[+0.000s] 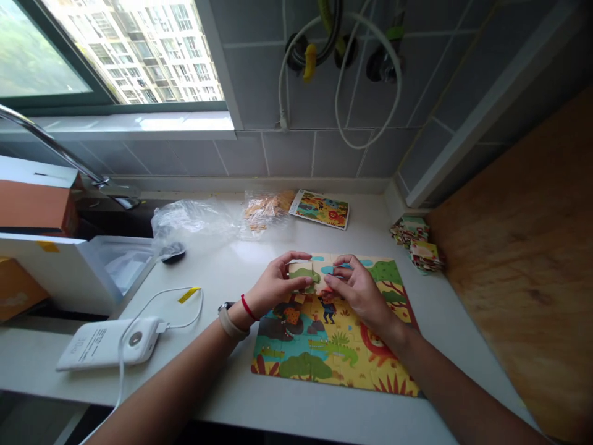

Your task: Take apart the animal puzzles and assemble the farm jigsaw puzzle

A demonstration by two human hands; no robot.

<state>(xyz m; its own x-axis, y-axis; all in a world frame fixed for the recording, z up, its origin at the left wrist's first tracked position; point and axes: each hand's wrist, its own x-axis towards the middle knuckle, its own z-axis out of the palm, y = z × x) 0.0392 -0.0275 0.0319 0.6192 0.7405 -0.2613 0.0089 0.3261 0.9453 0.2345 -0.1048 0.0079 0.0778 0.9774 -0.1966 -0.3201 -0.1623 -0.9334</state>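
Observation:
A jigsaw puzzle (301, 364) with crocodiles, a lion and trees lies on the white counter, largely assembled. Over its upper part, my left hand (281, 279) pinches a puzzle piece (302, 270) with green on a pale ground between thumb and fingers. My right hand (359, 289) has its thumb and fingers closed on the neighbouring pale piece (319, 283), right beside the first. Whether these pieces are locked together I cannot tell. My hands and forearms cover parts of the picture.
Behind the puzzle lie a picture card (320, 209), a bag of orange-brown pieces (266, 210) and crumpled clear plastic (194, 222). Stacked pieces (425, 254) stand at the right by the wooden panel (523, 259). A cabled power bank (109, 343) and boxes (37, 204) are at left.

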